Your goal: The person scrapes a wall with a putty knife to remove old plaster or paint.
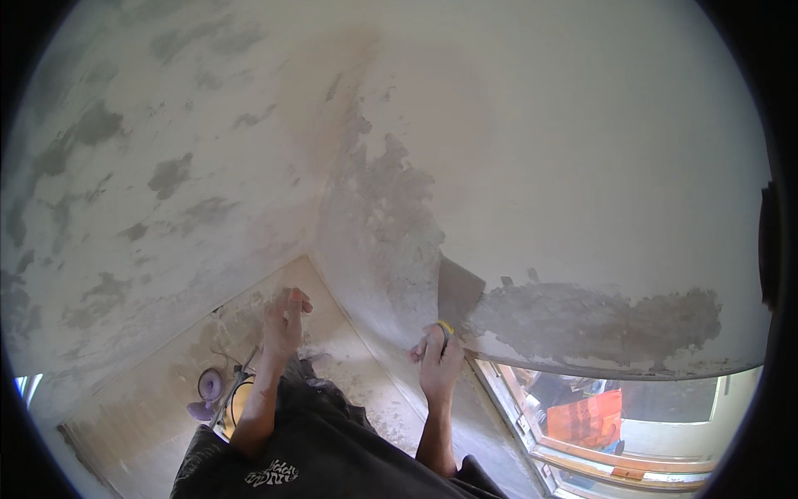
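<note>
My right hand is closed around the yellow-and-black handle of what looks like a wide scraper. Its flat grey-brown blade lies close against the wall, beside a rough grey patch; I cannot tell whether the blade touches it. My left hand is raised near the corner with its fingers curled in. Whatever it holds, if anything, is hidden. Between the hands, bare grey plaster runs up along the wall corner.
Below my left forearm lie a purple ring-shaped roll and a yellow object, partly hidden. A window with an orange bag behind it is at the lower right. Grey patches mark the left wall.
</note>
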`<state>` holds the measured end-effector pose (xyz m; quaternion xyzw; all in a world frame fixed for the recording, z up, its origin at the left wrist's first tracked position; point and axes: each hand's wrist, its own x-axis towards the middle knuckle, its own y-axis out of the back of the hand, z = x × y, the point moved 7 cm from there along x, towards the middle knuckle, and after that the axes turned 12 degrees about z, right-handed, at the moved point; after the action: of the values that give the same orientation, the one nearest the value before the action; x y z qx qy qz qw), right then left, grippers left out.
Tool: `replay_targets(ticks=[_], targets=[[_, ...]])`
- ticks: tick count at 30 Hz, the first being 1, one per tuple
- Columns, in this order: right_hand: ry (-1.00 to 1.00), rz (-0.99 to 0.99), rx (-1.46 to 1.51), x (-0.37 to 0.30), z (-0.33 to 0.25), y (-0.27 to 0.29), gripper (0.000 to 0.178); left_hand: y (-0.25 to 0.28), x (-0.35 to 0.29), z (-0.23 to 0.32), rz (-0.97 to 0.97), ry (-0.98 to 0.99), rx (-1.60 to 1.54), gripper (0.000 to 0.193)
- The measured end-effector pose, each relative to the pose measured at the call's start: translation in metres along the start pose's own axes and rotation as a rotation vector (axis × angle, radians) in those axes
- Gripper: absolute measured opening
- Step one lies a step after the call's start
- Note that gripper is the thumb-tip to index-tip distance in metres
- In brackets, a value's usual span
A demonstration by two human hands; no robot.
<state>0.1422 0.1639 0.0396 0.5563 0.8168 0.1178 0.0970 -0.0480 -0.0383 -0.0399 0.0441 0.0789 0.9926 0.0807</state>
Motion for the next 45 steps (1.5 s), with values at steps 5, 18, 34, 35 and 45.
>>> replay_targets(ticks=[5,18,34,35,45], targets=[[-0.005,0.077,-0.36,-0.026,0.006,0.065,0.021,-0.014,-0.005,-0.004,-0.085,0.051,-0.006,0.035],[0.13,0.169,-0.481,-0.016,-0.027,0.032,0.032,-0.056,0.057,0.039,-0.256,-0.087,-0.181,0.023],[-0.109,0.275,-0.273,-0.031,-0.012,0.033,0.035,-0.078,0.017,0.032,-0.464,0.026,-0.331,0.03],[-0.118,0.277,-0.252,-0.033,-0.012,0.036,0.035,-0.076,0.021,0.03,-0.449,0.046,-0.331,0.031],[-0.194,0.302,-0.161,-0.04,0.005,0.037,0.036,-0.058,0.022,0.047,-0.425,0.026,-0.336,0.036]])
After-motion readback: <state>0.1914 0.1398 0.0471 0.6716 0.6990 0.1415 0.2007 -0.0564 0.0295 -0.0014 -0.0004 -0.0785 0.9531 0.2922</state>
